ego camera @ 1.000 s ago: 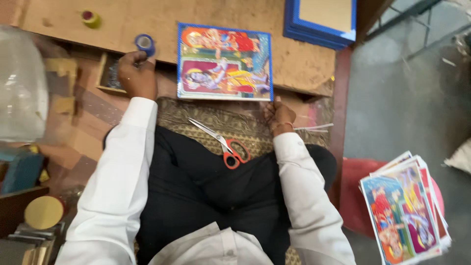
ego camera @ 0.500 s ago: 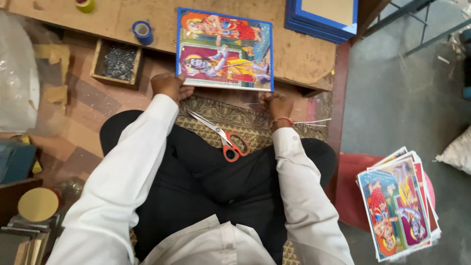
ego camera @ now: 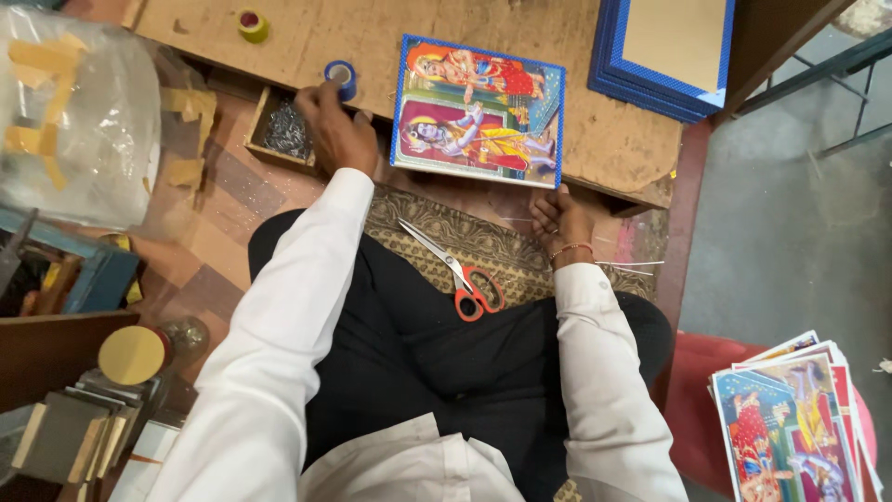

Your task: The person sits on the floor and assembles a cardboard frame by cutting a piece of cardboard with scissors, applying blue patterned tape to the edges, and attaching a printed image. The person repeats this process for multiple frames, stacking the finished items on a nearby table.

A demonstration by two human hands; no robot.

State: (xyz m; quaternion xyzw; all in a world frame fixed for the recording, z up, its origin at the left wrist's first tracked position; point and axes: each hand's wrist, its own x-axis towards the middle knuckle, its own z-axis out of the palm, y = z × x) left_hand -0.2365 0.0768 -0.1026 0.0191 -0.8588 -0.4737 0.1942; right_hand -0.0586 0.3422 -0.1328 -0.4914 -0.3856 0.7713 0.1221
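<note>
Low wooden bench (ego camera: 613, 139): my left hand (ego camera: 336, 130) has gone from the picture (ego camera: 478, 112) to grasp the blue tape roll (ego camera: 341, 74); right hand (ego camera: 560, 223), fingers curled, still steadies the picture's lower edge.

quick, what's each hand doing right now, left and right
Left hand: fingers reaching onto the blue tape roll; grip cannot be told.
Right hand: fingers at the framed picture's lower corner; grip cannot be told.

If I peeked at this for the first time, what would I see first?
Probably the bright, blue-bordered picture print lying on the worn wooden board, with the right hand at its near edge. Next, the red-handled metal scissors on the patterned cloth over the lap. The left hand reaches to a small blue tape roll on the board.
</note>
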